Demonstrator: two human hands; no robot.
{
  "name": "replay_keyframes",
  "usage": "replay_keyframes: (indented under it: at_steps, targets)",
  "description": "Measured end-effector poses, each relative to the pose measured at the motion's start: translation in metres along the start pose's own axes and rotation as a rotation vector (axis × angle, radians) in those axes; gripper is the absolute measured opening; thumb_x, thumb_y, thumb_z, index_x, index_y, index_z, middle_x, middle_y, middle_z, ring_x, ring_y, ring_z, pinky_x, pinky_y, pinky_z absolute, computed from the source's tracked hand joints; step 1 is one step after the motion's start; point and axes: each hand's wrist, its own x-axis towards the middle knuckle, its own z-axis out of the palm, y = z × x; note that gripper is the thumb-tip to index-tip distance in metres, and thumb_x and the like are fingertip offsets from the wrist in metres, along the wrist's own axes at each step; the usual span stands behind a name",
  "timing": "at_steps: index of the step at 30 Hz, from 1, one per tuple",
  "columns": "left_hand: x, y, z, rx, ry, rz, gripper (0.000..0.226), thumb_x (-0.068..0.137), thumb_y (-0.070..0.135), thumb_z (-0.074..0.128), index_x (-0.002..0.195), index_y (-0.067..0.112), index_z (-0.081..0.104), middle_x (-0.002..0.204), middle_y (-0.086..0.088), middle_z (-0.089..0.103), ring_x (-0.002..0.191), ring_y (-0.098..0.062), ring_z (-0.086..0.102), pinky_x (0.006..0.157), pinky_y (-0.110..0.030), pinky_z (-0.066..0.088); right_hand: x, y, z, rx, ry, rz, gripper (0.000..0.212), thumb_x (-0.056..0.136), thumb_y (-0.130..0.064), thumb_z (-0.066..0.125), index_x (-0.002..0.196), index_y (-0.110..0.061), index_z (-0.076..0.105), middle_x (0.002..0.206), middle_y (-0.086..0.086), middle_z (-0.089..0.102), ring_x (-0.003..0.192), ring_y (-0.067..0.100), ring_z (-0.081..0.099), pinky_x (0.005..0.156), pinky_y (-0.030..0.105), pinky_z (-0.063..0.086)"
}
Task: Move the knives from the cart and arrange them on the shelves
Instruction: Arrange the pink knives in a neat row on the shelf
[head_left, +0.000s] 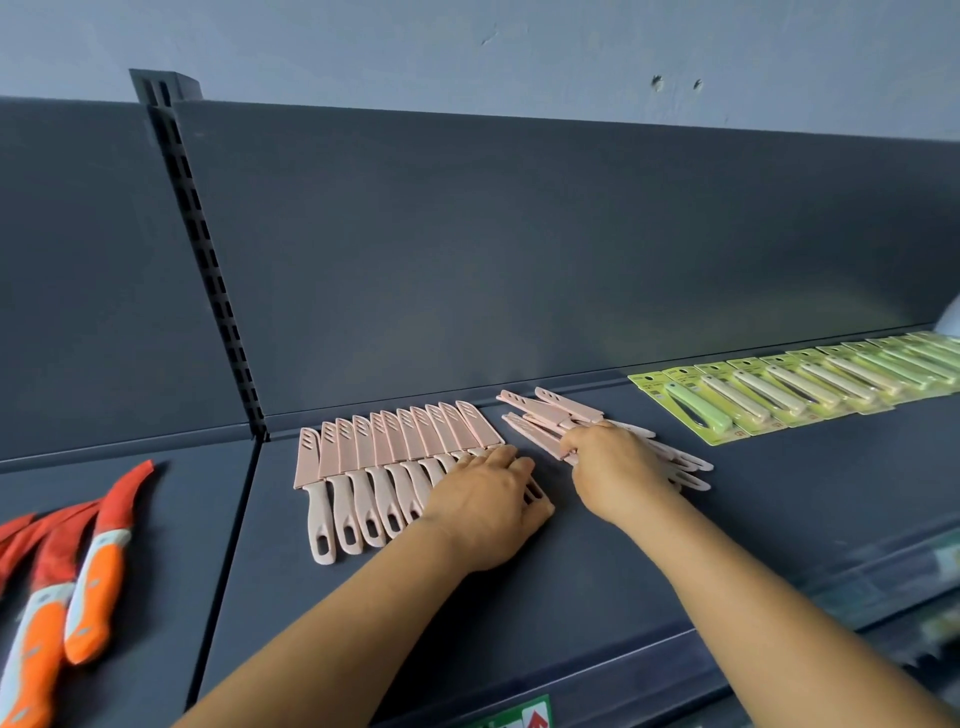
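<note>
Several pink sheathed knives (374, 467) lie side by side in a neat row on the dark shelf (519, 597), handles toward me. My left hand (483, 504) lies flat over the handles at the row's right end, fingers straight. Just to the right sits a loose pile of pink knives (550, 413), lying crosswise. My right hand (610, 467) rests on that pile with its fingers curled over some of the knives; what exactly it grips is hidden under the hand.
Orange-handled knives with red sheaths (98, 561) lie on the neighbouring shelf at the left. A row of green carded knives (779, 392) fills the shelf's right side. A slotted upright (208, 270) and the dark back panel stand behind. The shelf's front edge runs below my forearms.
</note>
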Motion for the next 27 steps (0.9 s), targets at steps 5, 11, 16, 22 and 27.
replay_keyframes:
  at_steps: [5, 11, 16, 22, 27]
  targets:
    - [-0.002, 0.000, 0.000, -0.014, 0.018, -0.008, 0.056, 0.097, 0.048, 0.038, 0.143, 0.016, 0.037, 0.154, -0.003, 0.029, 0.141, -0.021, 0.028, 0.115, -0.030, 0.016, 0.006, -0.009, 0.003, 0.168, 0.042, 0.002, 0.019, 0.089, -0.011, 0.054, 0.099, -0.020, 0.067, 0.098, 0.003, 0.067, 0.085, 0.027, 0.056, 0.062, 0.025, 0.037]
    - [-0.003, -0.002, 0.001, -0.065, 0.019, -0.010, 0.055, 0.096, 0.047, 0.041, 0.141, 0.016, 0.038, 0.145, -0.001, 0.037, 0.128, -0.023, 0.041, 0.107, -0.029, 0.026, 0.023, -0.035, 0.004, 0.162, -0.015, -0.058, 0.025, 0.092, -0.012, 0.047, 0.068, -0.016, 0.050, 0.091, 0.006, 0.055, 0.085, 0.027, 0.051, 0.065, 0.026, 0.034]
    - [-0.005, -0.004, -0.001, -0.102, 0.021, -0.017, 0.057, 0.095, 0.047, 0.044, 0.141, 0.015, 0.037, 0.146, 0.000, 0.035, 0.128, -0.023, 0.041, 0.107, -0.029, 0.028, 0.034, -0.040, 0.005, 0.176, -0.064, -0.076, 0.019, 0.092, -0.017, 0.050, 0.075, -0.017, 0.058, 0.092, 0.006, 0.056, 0.085, 0.027, 0.052, 0.066, 0.026, 0.034]
    - [-0.006, -0.004, -0.003, -0.114, 0.075, -0.018, 0.058, 0.093, 0.049, 0.048, 0.136, 0.012, 0.038, 0.137, -0.002, 0.038, 0.122, -0.023, 0.044, 0.105, -0.030, 0.031, 0.030, -0.037, 0.001, 0.296, -0.070, -0.112, 0.042, 0.100, -0.030, 0.039, 0.061, -0.016, 0.043, 0.075, 0.003, 0.050, 0.080, 0.023, 0.045, 0.066, 0.027, 0.030]
    - [0.000, -0.002, -0.004, -0.078, 0.081, 0.028, 0.060, 0.094, 0.052, 0.044, 0.144, 0.022, 0.031, 0.146, 0.000, 0.033, 0.130, -0.023, 0.038, 0.109, -0.030, 0.024, 0.023, -0.014, 0.004, 0.183, -0.037, -0.034, 0.018, 0.091, -0.019, 0.048, 0.090, -0.021, 0.066, 0.097, 0.004, 0.059, 0.092, 0.027, 0.055, 0.069, 0.027, 0.040]
